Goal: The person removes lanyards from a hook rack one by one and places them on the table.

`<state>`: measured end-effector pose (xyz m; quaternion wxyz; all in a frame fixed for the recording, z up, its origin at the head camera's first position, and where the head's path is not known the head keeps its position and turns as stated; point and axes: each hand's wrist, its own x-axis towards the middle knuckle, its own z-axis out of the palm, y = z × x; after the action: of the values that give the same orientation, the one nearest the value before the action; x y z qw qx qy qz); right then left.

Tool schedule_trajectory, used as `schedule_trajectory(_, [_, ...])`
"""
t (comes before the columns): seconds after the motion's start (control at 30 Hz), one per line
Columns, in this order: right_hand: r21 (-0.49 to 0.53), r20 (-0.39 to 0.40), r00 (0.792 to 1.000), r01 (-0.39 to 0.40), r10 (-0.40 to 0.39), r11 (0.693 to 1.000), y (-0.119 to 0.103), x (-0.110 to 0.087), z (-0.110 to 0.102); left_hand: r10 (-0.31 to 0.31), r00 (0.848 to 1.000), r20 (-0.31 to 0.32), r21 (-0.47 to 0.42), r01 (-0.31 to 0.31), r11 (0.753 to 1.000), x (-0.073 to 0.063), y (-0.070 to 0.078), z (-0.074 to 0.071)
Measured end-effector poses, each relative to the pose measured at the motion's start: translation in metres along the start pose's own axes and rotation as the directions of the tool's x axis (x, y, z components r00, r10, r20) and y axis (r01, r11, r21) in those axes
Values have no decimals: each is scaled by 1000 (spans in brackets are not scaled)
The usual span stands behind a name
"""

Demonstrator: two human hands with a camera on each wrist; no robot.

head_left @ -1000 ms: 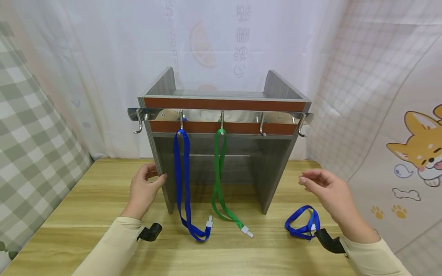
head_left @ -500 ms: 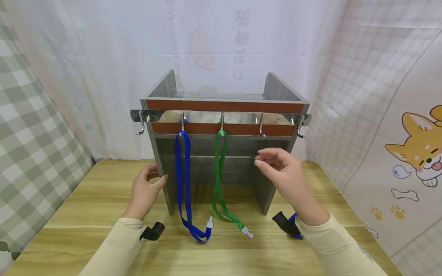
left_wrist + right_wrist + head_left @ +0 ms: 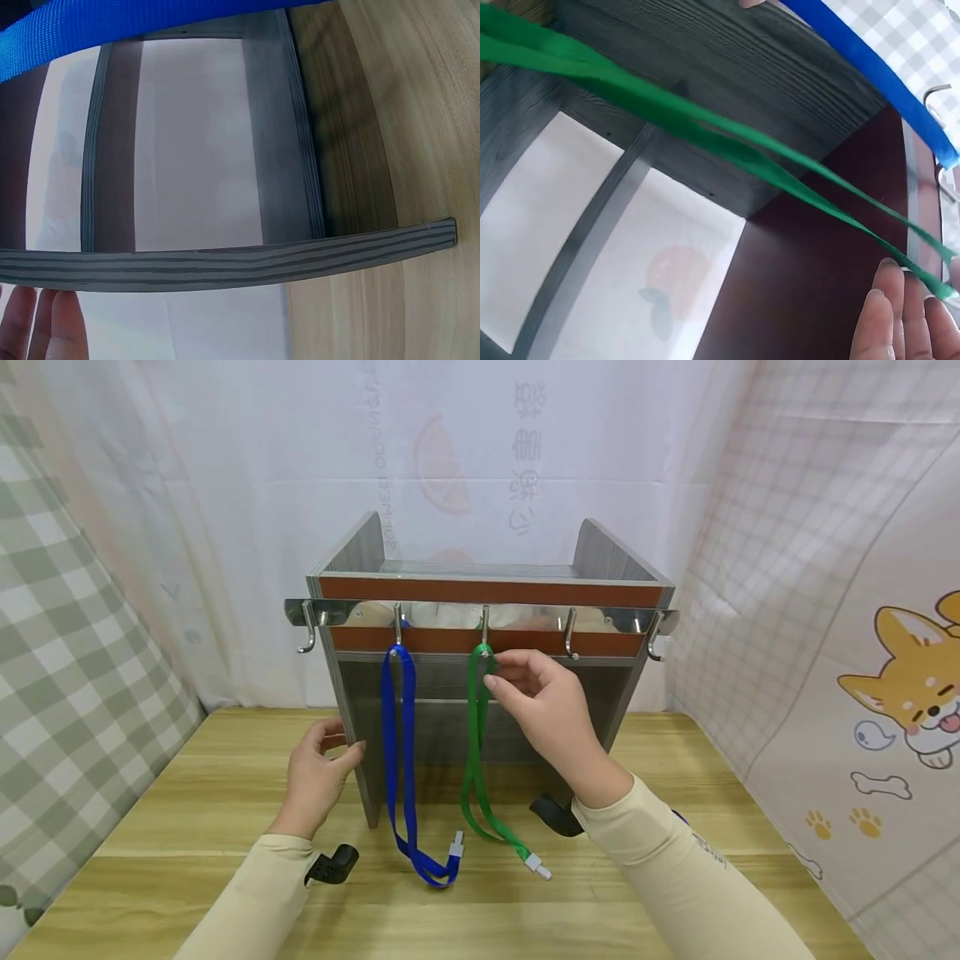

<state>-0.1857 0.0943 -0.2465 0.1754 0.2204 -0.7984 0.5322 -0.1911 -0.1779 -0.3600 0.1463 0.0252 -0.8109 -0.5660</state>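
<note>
A grey wooden shelf (image 3: 351, 706) carries a metal hook rail (image 3: 517, 617) across its front. From one hook hangs a blue lanyard (image 3: 387, 727); a green lanyard (image 3: 474, 739) hangs from the middle hook. My left hand (image 3: 315, 781) grips the shelf's left side panel, thumb in front and fingers behind; in the left wrist view its fingertips (image 3: 66, 322) show at the panel edge (image 3: 225, 270). My right hand (image 3: 551, 714) is at the top of the green lanyard, thumb and fingers apart on either side of the strap (image 3: 780, 176).
A second blue lanyard (image 3: 680, 817) lies on the wooden table (image 3: 480, 927), mostly hidden by my right sleeve. The hooks at both ends and the hook (image 3: 571, 635) right of the middle stick out towards me. Curtains stand behind and at both sides.
My right hand has moved left from beside the shelf to the green lanyard's top, its arm now covering most of the loose blue lanyard. My left hand has stayed on the panel.
</note>
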Motion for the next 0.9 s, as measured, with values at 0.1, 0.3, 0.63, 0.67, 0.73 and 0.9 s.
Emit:
schedule_trajectory(0.1, [11,-14,1000,-1,1,1000,-7,3,3,0,1000,-2,2,0,1000,0,0,0])
schedule_trajectory(0.3, [-4,-65,998,-16,16,1000,-17,8,5,-3,1000,1,5,3,1000,0,1,0])
schedule_trajectory(0.63, [-22,-148,988,45,-48,999,-30,7,-4,-1,1000,4,14,1,1000,0,-1,0])
schedule_trajectory(0.67, [-21,-154,986,59,-61,998,-32,7,-6,0,1000,4,14,0,1000,0,-1,0])
schedule_trajectory(0.73, [-26,-172,981,88,-91,996,-37,8,-11,2,1000,5,14,-3,1000,0,-1,0])
schedule_trajectory(0.9, [-39,-227,961,154,-159,987,-47,9,-26,0,1000,6,14,-1,1000,0,0,0])
